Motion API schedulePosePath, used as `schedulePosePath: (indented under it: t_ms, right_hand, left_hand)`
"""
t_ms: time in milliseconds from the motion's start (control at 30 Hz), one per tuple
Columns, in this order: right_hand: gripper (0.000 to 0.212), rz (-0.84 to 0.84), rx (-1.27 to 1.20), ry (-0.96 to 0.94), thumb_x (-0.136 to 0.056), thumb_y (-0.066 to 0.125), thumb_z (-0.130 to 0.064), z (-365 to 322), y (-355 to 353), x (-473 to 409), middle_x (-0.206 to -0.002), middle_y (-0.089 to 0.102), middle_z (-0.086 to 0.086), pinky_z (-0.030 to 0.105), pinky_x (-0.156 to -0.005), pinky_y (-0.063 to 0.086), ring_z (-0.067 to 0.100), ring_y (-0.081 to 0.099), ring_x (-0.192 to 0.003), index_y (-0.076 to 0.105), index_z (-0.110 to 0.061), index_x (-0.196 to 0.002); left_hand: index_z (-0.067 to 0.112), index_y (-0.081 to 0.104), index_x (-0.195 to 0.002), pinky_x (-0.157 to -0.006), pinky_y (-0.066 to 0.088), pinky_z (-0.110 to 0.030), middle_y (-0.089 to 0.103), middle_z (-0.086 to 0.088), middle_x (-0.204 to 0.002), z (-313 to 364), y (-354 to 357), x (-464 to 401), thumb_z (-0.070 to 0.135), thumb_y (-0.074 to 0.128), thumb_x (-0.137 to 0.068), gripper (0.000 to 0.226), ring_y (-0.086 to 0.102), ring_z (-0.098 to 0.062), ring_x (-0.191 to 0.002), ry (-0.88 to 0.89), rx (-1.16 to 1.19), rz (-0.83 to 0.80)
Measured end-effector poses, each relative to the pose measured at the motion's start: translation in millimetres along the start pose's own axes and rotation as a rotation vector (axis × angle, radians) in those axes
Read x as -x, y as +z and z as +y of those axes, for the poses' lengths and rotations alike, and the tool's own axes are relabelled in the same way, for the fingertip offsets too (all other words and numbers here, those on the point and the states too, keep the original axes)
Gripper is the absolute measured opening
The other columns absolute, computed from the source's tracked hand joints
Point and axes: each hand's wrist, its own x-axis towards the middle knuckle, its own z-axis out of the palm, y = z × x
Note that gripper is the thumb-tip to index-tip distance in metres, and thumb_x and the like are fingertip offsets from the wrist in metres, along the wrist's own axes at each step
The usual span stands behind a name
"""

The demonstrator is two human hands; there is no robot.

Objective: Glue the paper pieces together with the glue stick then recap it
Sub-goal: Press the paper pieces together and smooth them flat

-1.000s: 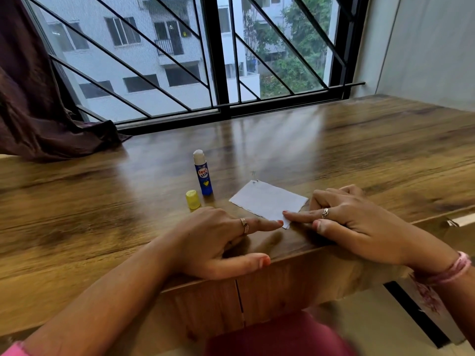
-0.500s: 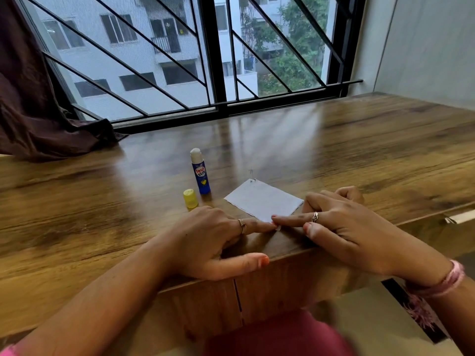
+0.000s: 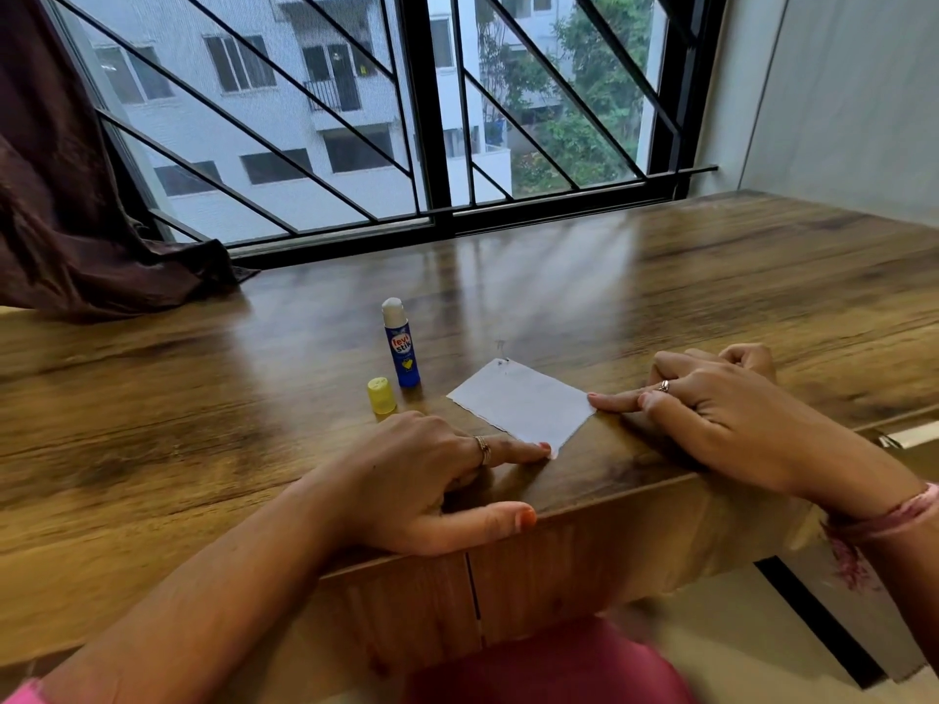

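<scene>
A white paper piece (image 3: 523, 402) lies flat on the wooden table (image 3: 711, 307) near its front edge. My left hand (image 3: 432, 480) rests on the table, one straight fingertip pressing the paper's near corner, thumb along the table edge. My right hand (image 3: 711, 414) touches the paper's right corner with an extended finger; its other fingers are loosely bent. The blue glue stick (image 3: 401, 345) stands upright and uncapped just left of the paper. Its yellow cap (image 3: 381, 395) stands on the table beside it. Neither hand holds anything.
A barred window (image 3: 432, 119) runs along the table's far edge. A dark curtain (image 3: 66, 195) drapes onto the table at the far left. A wall (image 3: 838, 94) closes the right side. My pink-clad lap (image 3: 549, 668) is below the table edge.
My right fingertip has slid from the paper's near corner out to its right corner. My left fingertip stays pressed at the near corner. Glue stick and cap have not moved.
</scene>
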Motion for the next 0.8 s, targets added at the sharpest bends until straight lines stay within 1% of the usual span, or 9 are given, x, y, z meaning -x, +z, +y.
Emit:
schedulePosePath:
  t_ms: [200, 300, 367, 433, 500, 567, 600, 700, 800]
  right_hand:
    - [0.046, 0.015, -0.084, 0.026, -0.081, 0.005, -0.060, 0, 4, 0, -0.074, 0.042, -0.012, 0.033, -0.077, 0.016, -0.008, 0.043, -0.092, 0.046, -0.075, -0.098]
    - [0.048, 0.003, -0.150, 0.027, -0.080, 0.005, -0.063, 2, 5, 1, -0.079, 0.045, -0.011, 0.033, -0.079, 0.016, -0.007, 0.044, -0.096, 0.047, -0.074, -0.100]
    - [0.047, -0.004, -0.196, 0.016, -0.081, 0.007, -0.064, 3, 5, 2, -0.083, 0.048, -0.011, 0.033, -0.083, 0.018, -0.006, 0.044, -0.100, 0.047, -0.074, -0.103]
    - [0.045, 0.001, -0.233, 0.002, -0.083, 0.010, -0.063, 4, 4, 4, -0.088, 0.050, -0.016, 0.032, -0.087, 0.019, -0.008, 0.043, -0.105, 0.045, -0.074, -0.109]
    - [0.044, 0.021, -0.225, -0.016, -0.084, 0.015, -0.062, 3, 3, 6, -0.100, 0.051, -0.024, 0.027, -0.089, 0.018, -0.009, 0.041, -0.110, 0.048, -0.068, -0.113]
    - [0.041, 0.029, -0.168, -0.043, -0.085, 0.020, -0.062, -1, 4, 8, -0.113, 0.047, -0.029, 0.029, -0.084, 0.018, -0.011, 0.039, -0.114, 0.050, -0.060, -0.114]
    - [0.039, 0.027, -0.141, -0.061, -0.085, 0.021, -0.063, -4, 4, 8, -0.117, 0.045, -0.031, 0.028, -0.082, 0.017, -0.012, 0.037, -0.115, 0.048, -0.059, -0.113]
    - [0.037, 0.021, -0.128, -0.109, -0.086, 0.024, -0.060, -14, 6, 9, -0.122, 0.043, -0.034, 0.029, -0.087, 0.016, -0.010, 0.038, -0.118, 0.047, -0.054, -0.114]
    - [0.039, -0.011, -0.129, -0.150, -0.087, 0.024, -0.057, -25, 8, 7, -0.126, 0.041, -0.034, 0.031, -0.093, 0.017, -0.009, 0.036, -0.121, 0.046, -0.051, -0.119]
  left_hand:
    - [0.037, 0.040, -0.139, -0.048, 0.031, -0.021, 0.045, 0.000, -0.049, -1, 0, 0, 0.064, 0.034, -0.090, 0.056, 0.047, -0.011, -0.047, 0.005, -0.007, -0.007]
    - [0.037, 0.039, -0.140, -0.049, 0.033, -0.024, 0.045, 0.000, -0.050, -1, 1, 1, 0.064, 0.033, -0.090, 0.056, 0.047, -0.011, -0.048, 0.008, -0.006, -0.006]
    - [0.038, 0.038, -0.140, -0.050, 0.035, -0.026, 0.046, 0.000, -0.050, -2, 2, 1, 0.064, 0.033, -0.090, 0.057, 0.048, -0.011, -0.049, 0.009, -0.008, -0.001]
    - [0.037, 0.038, -0.140, -0.051, 0.037, -0.029, 0.047, 0.000, -0.051, -2, 3, 1, 0.065, 0.033, -0.090, 0.057, 0.049, -0.011, -0.049, 0.013, 0.000, 0.002]
    - [0.037, 0.038, -0.140, -0.051, 0.037, -0.030, 0.046, -0.001, -0.050, -3, 3, 1, 0.065, 0.033, -0.090, 0.058, 0.049, -0.011, -0.049, 0.018, 0.008, 0.008]
    - [0.036, 0.038, -0.140, -0.050, 0.036, -0.028, 0.046, -0.001, -0.049, -3, 3, 1, 0.065, 0.033, -0.090, 0.059, 0.049, -0.011, -0.048, 0.021, 0.011, 0.017]
    - [0.036, 0.037, -0.141, -0.050, 0.035, -0.027, 0.045, -0.001, -0.049, -3, 4, 1, 0.066, 0.033, -0.090, 0.059, 0.048, -0.012, -0.048, 0.024, 0.012, 0.020]
    - [0.037, 0.036, -0.141, -0.049, 0.032, -0.024, 0.044, 0.001, -0.049, -5, 6, 2, 0.065, 0.034, -0.089, 0.059, 0.047, -0.012, -0.049, 0.032, 0.014, 0.036]
    - [0.037, 0.035, -0.142, -0.048, 0.032, -0.025, 0.043, 0.002, -0.050, -6, 7, 2, 0.066, 0.033, -0.089, 0.060, 0.046, -0.012, -0.048, 0.035, 0.019, 0.055]
